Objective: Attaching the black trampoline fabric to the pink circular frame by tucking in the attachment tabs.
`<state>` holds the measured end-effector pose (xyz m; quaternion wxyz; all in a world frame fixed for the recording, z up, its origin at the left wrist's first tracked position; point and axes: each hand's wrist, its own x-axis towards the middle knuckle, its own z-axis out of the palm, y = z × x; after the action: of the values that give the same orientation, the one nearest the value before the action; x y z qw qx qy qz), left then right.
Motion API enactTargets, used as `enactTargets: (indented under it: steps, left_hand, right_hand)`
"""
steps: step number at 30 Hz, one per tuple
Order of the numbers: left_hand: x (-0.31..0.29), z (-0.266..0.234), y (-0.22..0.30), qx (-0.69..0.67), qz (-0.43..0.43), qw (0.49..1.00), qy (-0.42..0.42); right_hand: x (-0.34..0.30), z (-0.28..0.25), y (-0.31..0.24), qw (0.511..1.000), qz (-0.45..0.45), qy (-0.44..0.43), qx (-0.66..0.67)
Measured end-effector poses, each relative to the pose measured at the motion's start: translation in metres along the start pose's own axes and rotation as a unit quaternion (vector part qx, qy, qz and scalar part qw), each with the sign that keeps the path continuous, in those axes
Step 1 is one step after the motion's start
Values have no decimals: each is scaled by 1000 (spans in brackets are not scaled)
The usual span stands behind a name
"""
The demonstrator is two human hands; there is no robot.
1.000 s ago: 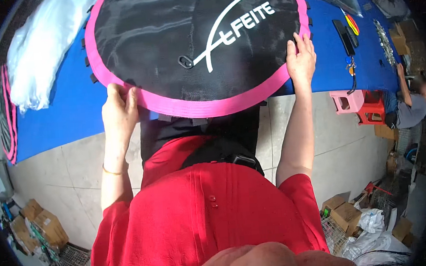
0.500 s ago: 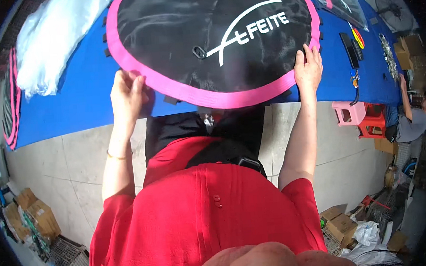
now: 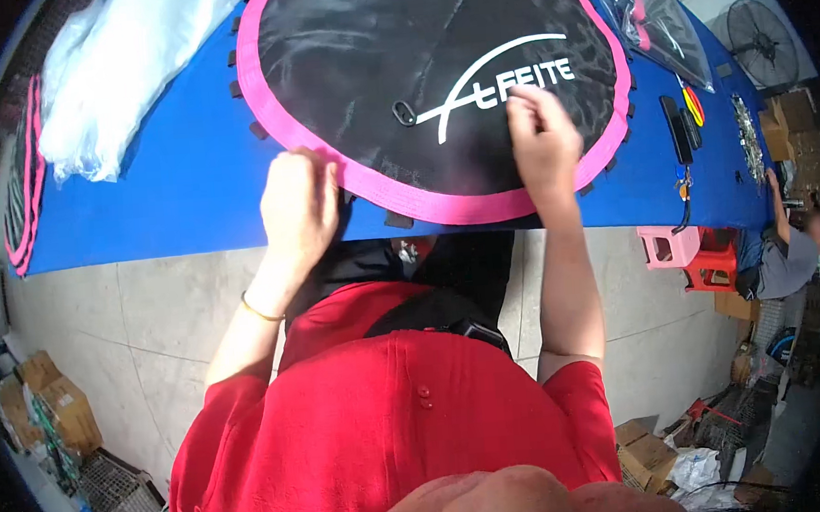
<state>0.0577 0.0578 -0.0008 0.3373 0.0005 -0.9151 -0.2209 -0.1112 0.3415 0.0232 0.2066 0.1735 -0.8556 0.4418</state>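
A round black mat (image 3: 368,59) with a wide pink border and small black tabs round its rim lies on the blue table. White lettering and a curved white line mark it, and a small dark oval ring (image 3: 404,114) lies at the end of that line. At the mat's near left edge, my left hand (image 3: 299,204) is closed on the pink border, its fingertips partly hidden. My right hand (image 3: 547,142) hovers over the near right part of the mat, fingers bent and blurred, with nothing visible in it.
On the blue table (image 3: 168,201) lie clear plastic bags (image 3: 122,76), another pink-edged piece (image 3: 25,188), a bagged pink-and-black item (image 3: 655,20) and a black tool (image 3: 676,130). Stools (image 3: 668,246), a fan (image 3: 758,41), cartons (image 3: 67,413) and another person (image 3: 785,253) are around.
The mat has shifted slightly right and nearer and turned a little. My left hand has moved right along its edge. My right hand has left the right border and come in over the mat.
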Motion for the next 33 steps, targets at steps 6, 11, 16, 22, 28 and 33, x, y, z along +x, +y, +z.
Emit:
enactTargets:
  steps: [6, 11, 16, 22, 28, 33]
  left_hand:
    - [-3, 20, 1, -49, -12, 999, -21]
    - [-4, 23, -3, -68, 0, 998, -14]
    - [-5, 23, -4, -72, -2, 997, -15]
    - [-4, 22, -4, -68, 1, 998, -16]
    - [-1, 21, -1, -78, -2, 997, -9]
    - [-2, 19, -1, -68, -1, 998, -16]
  right_hand:
    - [-2, 61, -44, 984, -138, -103, 49]
    - [-9, 83, -48, 972, -140, -184, -30]
    - [-9, 86, -45, 975, -138, -166, -47]
    - [-9, 73, -40, 969, -149, -174, -91]
    - [-10, 58, -32, 972, -143, -159, -92]
    - [-15, 38, -26, 983, -46, -180, -4]
